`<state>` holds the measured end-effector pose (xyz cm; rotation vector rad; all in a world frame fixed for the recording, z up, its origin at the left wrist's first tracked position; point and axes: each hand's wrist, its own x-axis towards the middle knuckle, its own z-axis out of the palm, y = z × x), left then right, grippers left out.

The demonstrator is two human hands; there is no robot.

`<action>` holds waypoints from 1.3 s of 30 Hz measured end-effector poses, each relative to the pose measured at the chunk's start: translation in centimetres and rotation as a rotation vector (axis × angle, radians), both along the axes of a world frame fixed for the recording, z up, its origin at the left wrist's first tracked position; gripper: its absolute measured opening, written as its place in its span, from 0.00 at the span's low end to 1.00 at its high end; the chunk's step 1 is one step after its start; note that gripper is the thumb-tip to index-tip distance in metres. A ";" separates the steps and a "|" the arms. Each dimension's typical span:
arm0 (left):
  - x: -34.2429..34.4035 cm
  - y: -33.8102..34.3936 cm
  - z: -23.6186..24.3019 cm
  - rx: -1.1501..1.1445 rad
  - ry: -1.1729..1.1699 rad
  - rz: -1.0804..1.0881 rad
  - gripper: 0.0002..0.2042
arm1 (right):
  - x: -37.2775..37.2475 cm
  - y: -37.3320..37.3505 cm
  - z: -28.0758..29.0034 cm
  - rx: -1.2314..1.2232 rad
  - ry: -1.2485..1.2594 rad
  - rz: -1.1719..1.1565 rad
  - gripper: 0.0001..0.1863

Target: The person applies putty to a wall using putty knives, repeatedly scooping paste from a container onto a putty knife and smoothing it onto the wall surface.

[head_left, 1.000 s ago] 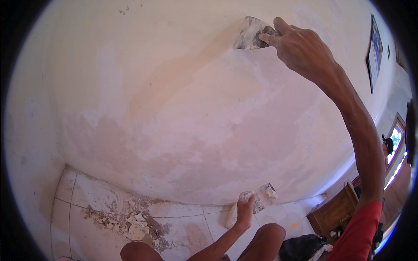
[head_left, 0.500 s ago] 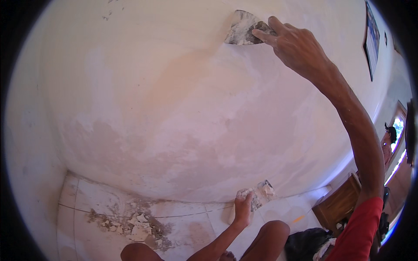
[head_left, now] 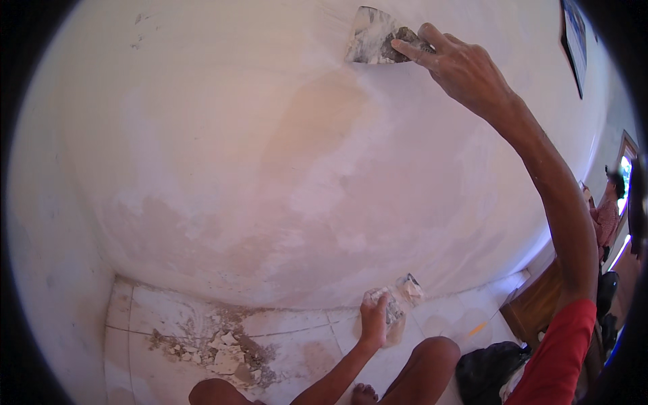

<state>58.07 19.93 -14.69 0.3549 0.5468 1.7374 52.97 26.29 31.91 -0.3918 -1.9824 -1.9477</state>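
High on the pale wall [head_left: 223, 135], my right hand [head_left: 469, 77] is closed around the handle of a broad putty knife [head_left: 372, 37]. White filler smears its blade, which lies against or very near the wall, and my fingers press along its back. Down by the floor, my left hand [head_left: 373, 322] grips a second, putty-caked scraper [head_left: 410, 289], its handle mostly hidden by my fingers. Its blade points up and right, close to the foot of the wall. Damp-looking filler patches in pinkish and tan tones spread over the wall.
Broken plaster chips [head_left: 229, 354] lie on the white tiled floor [head_left: 297, 344] near the left corner. A black plastic bag [head_left: 489, 368] sits beside my knee, and a wooden cabinet [head_left: 533, 300] stands right. A framed picture [head_left: 574, 47] hangs upper right; another person [head_left: 606, 209] is beyond.
My right hand has shifted slightly, with the putty knife still high on the wall. The scraper in my left hand has tilted, so less of its blade shows. The whole view has turned a little.
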 end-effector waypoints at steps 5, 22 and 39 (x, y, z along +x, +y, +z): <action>-0.3 -0.4 1.1 -0.051 0.032 0.010 0.13 | 2.1 1.5 -0.5 -0.027 0.007 0.001 0.29; -0.2 0.3 0.2 -0.072 0.023 -0.014 0.12 | 4.0 -0.4 -2.1 -0.285 0.131 0.212 0.28; -0.1 0.0 0.1 -0.018 -0.020 -0.059 0.12 | 6.0 3.9 -0.6 -0.198 0.144 0.291 0.30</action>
